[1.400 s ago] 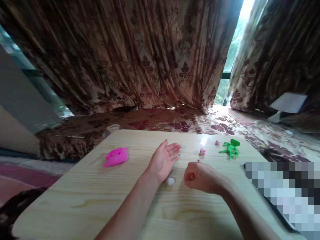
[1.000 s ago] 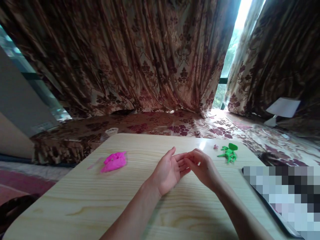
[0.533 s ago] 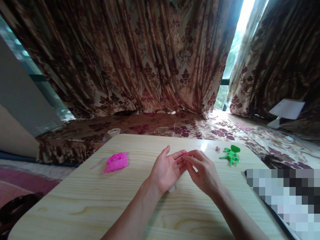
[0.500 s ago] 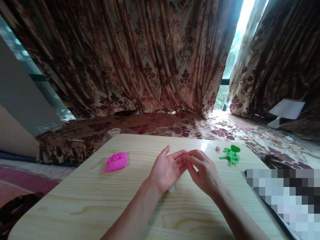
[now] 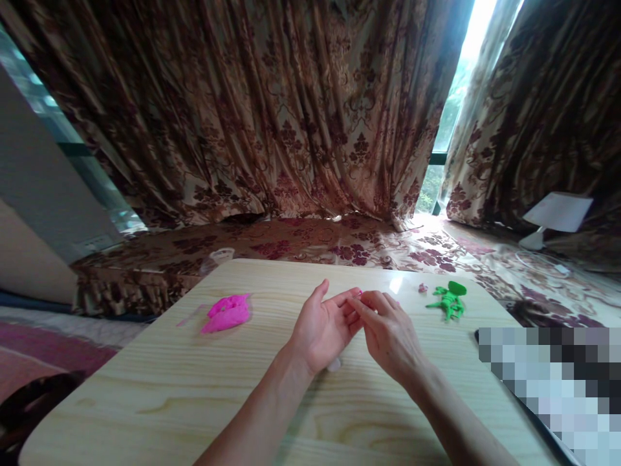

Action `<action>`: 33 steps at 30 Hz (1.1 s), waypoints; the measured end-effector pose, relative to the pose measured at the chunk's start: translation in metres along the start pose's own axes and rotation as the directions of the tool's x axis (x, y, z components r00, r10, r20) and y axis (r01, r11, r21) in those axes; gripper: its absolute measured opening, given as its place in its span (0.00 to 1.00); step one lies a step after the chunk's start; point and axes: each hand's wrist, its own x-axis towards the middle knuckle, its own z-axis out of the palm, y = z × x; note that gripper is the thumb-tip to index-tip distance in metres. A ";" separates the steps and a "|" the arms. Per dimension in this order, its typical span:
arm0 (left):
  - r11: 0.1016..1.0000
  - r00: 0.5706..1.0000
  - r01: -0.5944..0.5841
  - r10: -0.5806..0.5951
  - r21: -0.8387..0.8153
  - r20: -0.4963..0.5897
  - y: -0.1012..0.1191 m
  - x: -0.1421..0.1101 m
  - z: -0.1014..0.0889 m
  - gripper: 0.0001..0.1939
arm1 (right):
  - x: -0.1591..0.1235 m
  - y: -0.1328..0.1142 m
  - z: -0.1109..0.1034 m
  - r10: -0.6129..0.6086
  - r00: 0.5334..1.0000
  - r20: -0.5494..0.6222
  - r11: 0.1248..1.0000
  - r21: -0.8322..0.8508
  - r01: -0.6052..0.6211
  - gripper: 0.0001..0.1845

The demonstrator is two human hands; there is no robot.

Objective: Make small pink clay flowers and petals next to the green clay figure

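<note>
My left hand lies palm up above the middle of the light wooden table, fingers stretched out. My right hand is closed in a pinch against the left fingertips, and a tiny pink clay bit shows where they meet. A small white lump sits on the table under the left wrist. A bright pink clay lump lies to the left. A green clay figure stands to the right, with a small pinkish crumb beside it.
A blurred-out flat object lies at the table's right edge. Patterned brown curtains hang behind, over a floral-covered ledge. A small clear cup sits past the table's far left corner. A white lamp-like object is at far right.
My right hand left the table front, and the small pink piece that lay there is gone from the table. The hand now pinches at the left fingertips. Both hands have barely shifted in the last half second.
</note>
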 end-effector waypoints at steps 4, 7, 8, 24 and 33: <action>1.000 1.000 0.002 -0.002 0.002 -0.017 0.000 0.000 -0.001 0.24 | 0.000 -0.001 0.000 0.024 1.000 0.013 0.999 -0.025 -0.024 0.23; 1.000 1.000 -0.003 0.003 0.021 -0.028 0.000 0.000 -0.002 0.23 | 0.000 -0.002 0.001 -0.009 0.999 0.042 1.000 -0.011 0.010 0.21; 1.000 1.000 -0.002 0.003 0.029 -0.031 0.000 0.000 -0.002 0.23 | 0.000 -0.003 0.001 -0.011 0.999 0.042 1.000 -0.010 0.012 0.21; 0.993 0.996 0.010 0.002 0.120 -0.094 0.000 0.002 -0.003 0.25 | -0.002 0.007 0.004 0.070 0.995 -0.064 0.992 0.110 -0.063 0.21; 0.923 0.972 0.063 0.030 0.379 -0.234 -0.004 0.004 -0.003 0.24 | 0.002 0.025 0.009 0.373 0.922 -0.105 0.773 0.585 -0.246 0.13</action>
